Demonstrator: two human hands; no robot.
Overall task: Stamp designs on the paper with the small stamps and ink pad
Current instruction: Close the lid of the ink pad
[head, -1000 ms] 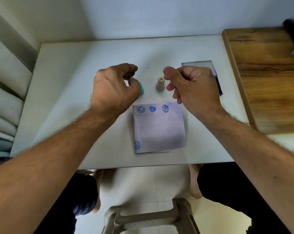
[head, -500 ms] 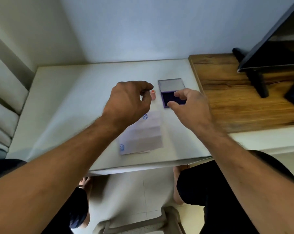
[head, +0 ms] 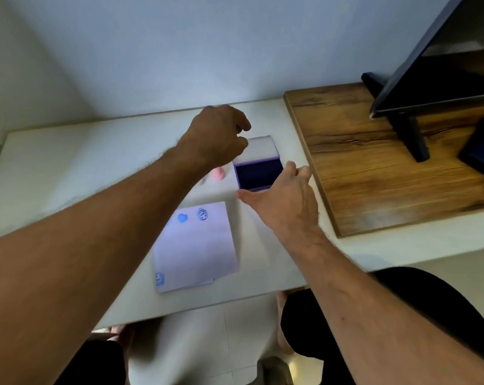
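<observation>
The ink pad lies open on the white table, its dark blue pad facing up and its clear lid folded back. My left hand hovers by the lid with thumb and fingers pinched; whatever is in the pinch is hidden. My right hand is open, with thumb and fingers spread around the pad's near edge. A pink stamp stands just left of the pad. The paper lies nearer me with a blue heart, a ring and a corner face printed on it.
A raised wooden board adjoins the table on the right and carries a dark monitor on its stand. The wall runs close behind the table. My knees and a stool are below the front edge.
Both hands moved from above the paper toward the ink pad. My right hand opened and spread at the pad's near edge. The view tilted up and to the right.
</observation>
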